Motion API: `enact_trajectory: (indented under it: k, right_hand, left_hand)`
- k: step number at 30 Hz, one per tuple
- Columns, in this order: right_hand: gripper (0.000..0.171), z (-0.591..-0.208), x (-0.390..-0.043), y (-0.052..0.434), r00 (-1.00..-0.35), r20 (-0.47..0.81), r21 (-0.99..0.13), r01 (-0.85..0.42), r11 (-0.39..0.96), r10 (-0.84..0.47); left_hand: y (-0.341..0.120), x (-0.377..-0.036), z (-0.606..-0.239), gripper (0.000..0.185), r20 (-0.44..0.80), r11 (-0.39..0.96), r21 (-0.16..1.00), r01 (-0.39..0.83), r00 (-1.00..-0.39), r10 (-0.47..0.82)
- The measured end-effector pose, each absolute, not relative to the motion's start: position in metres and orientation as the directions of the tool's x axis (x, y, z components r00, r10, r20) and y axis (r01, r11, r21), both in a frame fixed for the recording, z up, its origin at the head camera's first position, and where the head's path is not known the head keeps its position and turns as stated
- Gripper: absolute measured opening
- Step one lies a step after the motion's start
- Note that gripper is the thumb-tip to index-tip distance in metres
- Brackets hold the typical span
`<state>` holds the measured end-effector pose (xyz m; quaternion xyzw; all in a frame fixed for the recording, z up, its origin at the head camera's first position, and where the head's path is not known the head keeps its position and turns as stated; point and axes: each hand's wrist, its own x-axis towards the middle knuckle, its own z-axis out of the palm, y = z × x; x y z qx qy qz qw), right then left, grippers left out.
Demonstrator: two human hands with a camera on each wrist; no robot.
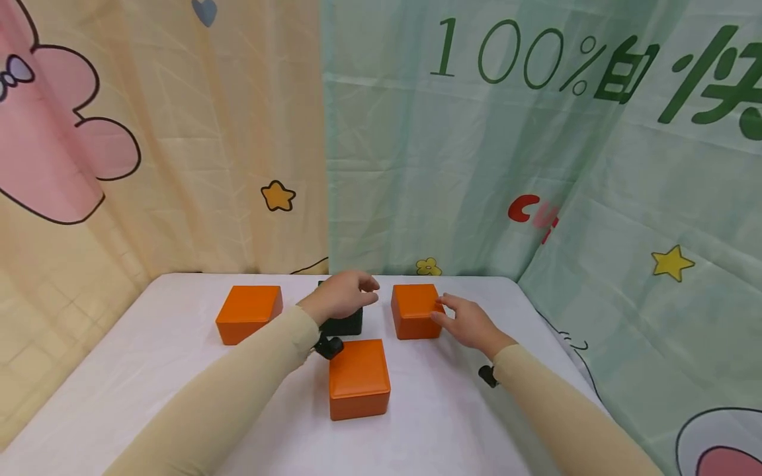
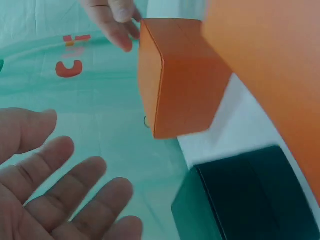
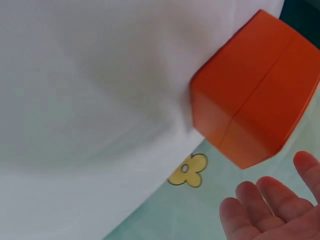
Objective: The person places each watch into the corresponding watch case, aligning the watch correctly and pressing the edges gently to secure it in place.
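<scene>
Head view: the left hand (image 1: 340, 295) hovers over the black box (image 1: 342, 322) with relaxed fingers, its grip holding nothing, while the right hand (image 1: 470, 322) touches the right side of the far-right orange box (image 1: 415, 309) with straight fingers; two more orange boxes (image 1: 248, 313) (image 1: 359, 377) sit on the white surface (image 1: 149, 370). Left wrist view: the open fingers (image 2: 65, 200) are spread, with the black box (image 2: 250, 200) just beside them. Right wrist view: the loose fingertips (image 3: 270, 205) lie just beside the orange box (image 3: 255, 120), the grip empty.

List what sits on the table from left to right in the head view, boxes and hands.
Left orange box → left hand over the black box → right orange box → right hand. The near orange box is left out, since it overlaps those in the middle.
</scene>
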<state>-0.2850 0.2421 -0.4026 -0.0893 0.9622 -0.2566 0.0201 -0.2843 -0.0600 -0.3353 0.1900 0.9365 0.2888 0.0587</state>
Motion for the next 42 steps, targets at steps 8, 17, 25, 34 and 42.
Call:
enact_trajectory:
  k: [8, 17, 25, 34, 42]
  right_hand:
    - [0.061, -0.39, -0.266, 0.227, -0.972, 0.021, -0.453, -0.217, 0.865, -0.233]
    - [0.07, -0.391, -0.237, 0.214, -0.948, 0.048, -0.288, -0.314, 0.905, -0.314]
    - [0.083, -0.398, -0.23, 0.203, -0.947, 0.063, -0.259, -0.321, 0.911, -0.316]
    - [0.092, -0.401, -0.226, 0.187, -0.953, 0.031, -0.24, -0.301, 0.923, -0.302]
    - [0.096, -0.405, -0.225, 0.182, -0.96, 0.019, -0.206, -0.277, 0.938, -0.28]
  left_hand:
    - [-0.122, -0.241, -0.346, 0.046, 0.126, 0.845, 0.354, 0.4, -0.916, 0.381]
    - [-0.17, -0.204, -0.381, 0.06, 0.261, 0.899, 0.142, 0.414, -0.892, 0.369]
    - [-0.189, -0.191, -0.396, 0.08, 0.204, 0.934, 0.167, 0.316, -0.938, 0.281]
    - [-0.193, -0.187, -0.399, 0.088, 0.163, 0.947, 0.191, 0.257, -0.96, 0.228]
    - [-0.193, -0.186, -0.401, 0.091, 0.128, 0.955, 0.186, 0.233, -0.969, 0.211]
